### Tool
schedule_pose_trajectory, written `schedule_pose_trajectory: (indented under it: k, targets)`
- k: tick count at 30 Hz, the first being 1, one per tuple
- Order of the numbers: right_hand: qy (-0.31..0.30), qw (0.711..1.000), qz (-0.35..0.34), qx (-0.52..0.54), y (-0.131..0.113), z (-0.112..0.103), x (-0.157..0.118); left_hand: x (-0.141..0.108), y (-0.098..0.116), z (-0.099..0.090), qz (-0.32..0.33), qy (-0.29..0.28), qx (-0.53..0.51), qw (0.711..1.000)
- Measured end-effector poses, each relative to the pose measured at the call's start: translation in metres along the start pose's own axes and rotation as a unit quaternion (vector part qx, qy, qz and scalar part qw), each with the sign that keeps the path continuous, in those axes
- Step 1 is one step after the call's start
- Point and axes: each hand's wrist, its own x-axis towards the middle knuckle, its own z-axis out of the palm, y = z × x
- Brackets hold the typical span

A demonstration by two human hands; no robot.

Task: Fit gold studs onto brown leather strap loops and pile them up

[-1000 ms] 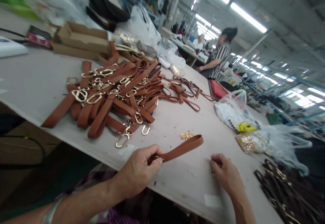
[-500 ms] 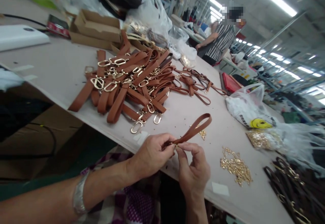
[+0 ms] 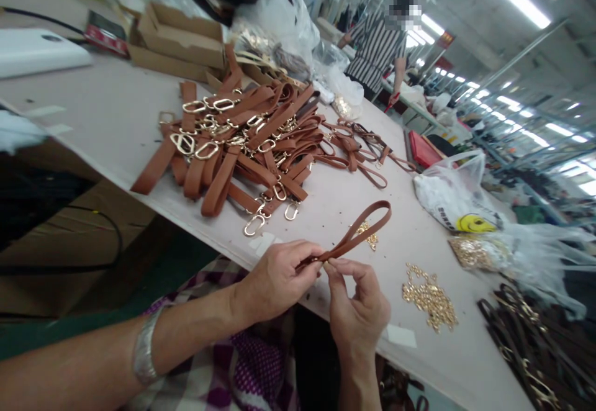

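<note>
My left hand [image 3: 279, 277] pinches the looped brown leather strap [image 3: 343, 248], and my right hand [image 3: 359, 308], just come across the pale grey tabletop [image 3: 326, 206], joins it there, its hold unclear.

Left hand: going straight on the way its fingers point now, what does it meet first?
Besides the brown strap it holds, the left hand would likely meet the right hand first; whether the two touch now is unclear.
</note>
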Motion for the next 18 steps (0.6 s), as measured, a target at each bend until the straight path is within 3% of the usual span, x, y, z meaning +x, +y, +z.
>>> schedule_pose_trajectory:
  k: [3, 7, 13, 18]
  targets:
    - [0.025, 0.997, 0.06, 0.032, 0.0, 0.002, -0.006, 0.001, 0.002, -0.002, 0.035, -0.015, -0.001, 0.999]
    - [0.048, 0.971, 0.167, 0.166, 0.001, 0.008, -0.014, 0.0, 0.006, -0.003, 0.042, -0.038, -0.001, 0.998]
    - [0.075, 0.95, 0.205, 0.224, -0.004, 0.01, -0.016, -0.005, 0.007, 0.0, 0.025, -0.037, -0.027, 0.999]
    - [0.033, 0.921, 0.267, 0.28, -0.005, 0.004, -0.016, -0.008, 0.009, -0.004, -0.021, -0.087, -0.065, 0.994]
